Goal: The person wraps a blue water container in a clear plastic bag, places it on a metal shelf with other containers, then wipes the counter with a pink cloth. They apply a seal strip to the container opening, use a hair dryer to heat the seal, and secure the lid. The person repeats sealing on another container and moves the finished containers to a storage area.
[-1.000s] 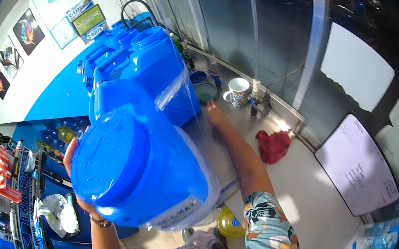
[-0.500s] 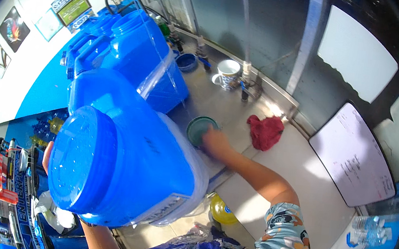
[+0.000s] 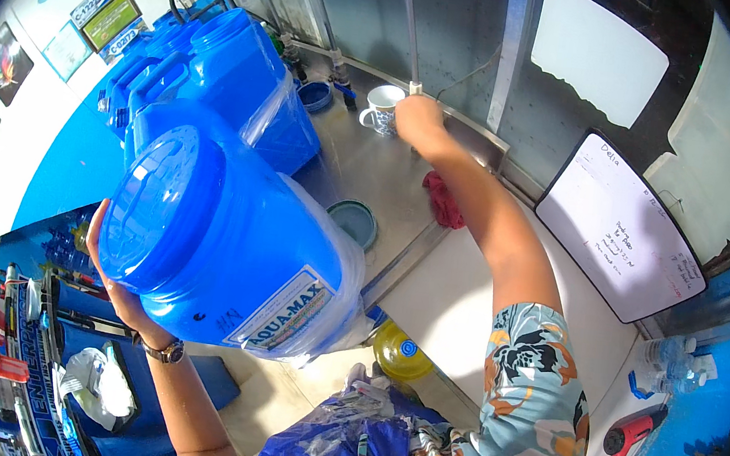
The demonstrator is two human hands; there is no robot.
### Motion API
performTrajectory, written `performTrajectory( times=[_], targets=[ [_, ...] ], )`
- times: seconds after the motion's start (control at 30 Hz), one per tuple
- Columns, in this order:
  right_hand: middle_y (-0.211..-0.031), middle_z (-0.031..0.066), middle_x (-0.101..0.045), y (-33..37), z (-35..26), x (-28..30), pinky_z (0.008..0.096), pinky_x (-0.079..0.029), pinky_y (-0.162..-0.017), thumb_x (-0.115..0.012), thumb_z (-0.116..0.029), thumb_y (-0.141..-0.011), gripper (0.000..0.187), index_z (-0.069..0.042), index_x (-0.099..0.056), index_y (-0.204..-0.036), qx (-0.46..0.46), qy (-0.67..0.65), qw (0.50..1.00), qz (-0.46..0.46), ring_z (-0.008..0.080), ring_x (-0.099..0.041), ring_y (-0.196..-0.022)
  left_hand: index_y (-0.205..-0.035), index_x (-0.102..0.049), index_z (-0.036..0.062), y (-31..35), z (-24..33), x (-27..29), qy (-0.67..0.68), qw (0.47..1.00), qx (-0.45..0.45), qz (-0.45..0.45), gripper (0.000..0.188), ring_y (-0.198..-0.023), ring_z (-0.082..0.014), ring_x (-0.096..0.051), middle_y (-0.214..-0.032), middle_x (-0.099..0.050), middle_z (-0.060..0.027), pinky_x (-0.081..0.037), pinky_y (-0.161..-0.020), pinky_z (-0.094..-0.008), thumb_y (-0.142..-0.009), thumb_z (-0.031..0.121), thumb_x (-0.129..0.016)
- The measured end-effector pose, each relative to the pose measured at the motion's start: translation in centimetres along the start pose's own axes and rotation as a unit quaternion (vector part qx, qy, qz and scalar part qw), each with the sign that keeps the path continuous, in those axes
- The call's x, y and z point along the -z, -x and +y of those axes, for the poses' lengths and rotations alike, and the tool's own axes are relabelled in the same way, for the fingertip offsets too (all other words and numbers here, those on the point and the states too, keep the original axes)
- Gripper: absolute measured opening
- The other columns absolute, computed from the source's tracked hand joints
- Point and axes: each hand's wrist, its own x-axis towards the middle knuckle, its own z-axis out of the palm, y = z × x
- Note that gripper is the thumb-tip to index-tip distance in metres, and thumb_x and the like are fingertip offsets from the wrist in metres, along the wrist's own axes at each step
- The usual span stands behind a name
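Note:
A big blue water jug [image 3: 240,254] with a round screw cap [image 3: 156,204] leans toward me, tilted, cap end to the left. My left hand [image 3: 120,286] grips it from below on the cap side, fingers spread up along it; a wristwatch is on that wrist. My right arm stretches across the steel counter, and my right hand [image 3: 419,122] is closed around a tap beside the patterned white mug [image 3: 385,109]. The hand mostly hides that tap. A round dark green dish or lid [image 3: 353,224] lies on the counter by the jug's base.
More blue jugs [image 3: 239,70] stand at the back left. A blue bowl [image 3: 315,96] sits near other taps. A red cloth [image 3: 443,201] lies under my right forearm. A whiteboard [image 3: 621,230], plastic bottles [image 3: 674,364] and a red heat gun [image 3: 628,447] are at right.
My right hand has left the green dish and moved up and away to the tap by the mug. The jug's lower side has swung up into view, with my left hand still on it.

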Motion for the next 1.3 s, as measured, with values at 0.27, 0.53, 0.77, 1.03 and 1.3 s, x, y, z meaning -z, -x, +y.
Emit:
performTrajectory(
  times=[0.27, 0.53, 0.77, 1.03, 1.3],
  targets=[
    [-0.116, 0.0274, -0.061, 10.8, -13.8, -8.8, 0.0549, -0.046, -0.094, -0.059, -0.028, -0.084, 0.037, -0.001, -0.069, -0.108, 0.187, -0.232, 0.908, -0.293, 0.0431, -0.054, -0.116, -0.143, -0.034, -0.002, -0.2, 0.6, -1.4, -0.037, 0.999, 0.011, 0.032, 0.092, -0.119, -0.0261, -0.054, -0.135, -0.046, -0.0174, -0.05, -0.098, -0.0411, -0.083, 0.063, -0.059],
    [-0.138, 0.0264, -0.043, 8.2, -15.4, -13.0, 0.0633, -0.032, -0.104, -0.057, -0.035, -0.086, 0.045, -0.006, -0.066, -0.119, -0.035, -0.256, 0.936, -0.24, 0.0465, -0.037, -0.13, -0.142, -0.035, -0.0037, -0.4, 0.7, -1.6, -0.033, 0.999, -0.007, 0.016, 0.091, -0.118, -0.0235, -0.054, -0.133, -0.047, -0.0169, -0.048, -0.099, -0.0383, -0.085, 0.064, -0.058],
    [-0.105, 0.0199, -0.067, 2.1, -14.7, -12.7, 0.0487, -0.051, -0.088, -0.059, -0.03, -0.085, 0.036, -0.003, -0.07, -0.106, 0.072, -0.211, 0.944, -0.242, 0.0344, -0.064, -0.1, -0.141, -0.035, -0.0054, -0.3, 0.6, -1.6, -0.002, 1.0, -0.007, 0.002, 0.086, -0.119, -0.0228, -0.054, -0.131, -0.05, -0.0168, -0.047, -0.099, -0.0373, -0.088, 0.059, -0.057],
    [-0.088, 0.0148, -0.071, -0.7, -12.5, -6.7, 0.046, -0.053, -0.074, -0.071, -0.032, -0.079, 0.028, -0.004, -0.073, -0.085, 0.015, -0.28, 0.935, -0.218, 0.0326, -0.069, -0.081, -0.142, -0.034, -0.0044, -0.2, 0.4, -1.4, 0.0, 1.0, 0.001, 0.002, 0.085, -0.119, -0.024, -0.054, -0.133, -0.049, -0.0176, -0.048, -0.098, -0.0377, -0.088, 0.057, -0.057],
    [-0.112, 0.0255, -0.063, 5.4, -9.9, -5.8, 0.0539, -0.041, -0.1, -0.061, -0.025, -0.088, 0.032, -0.001, -0.069, -0.107, 0.175, -0.12, 0.963, -0.166, 0.0406, -0.058, -0.111, -0.141, -0.035, -0.0042, -0.3, 0.3, -1.2, -0.018, 1.0, -0.006, 0.006, 0.086, -0.12, -0.0244, -0.053, -0.133, -0.048, -0.0182, -0.048, -0.099, -0.0383, -0.088, 0.059, -0.057]
  ],
)
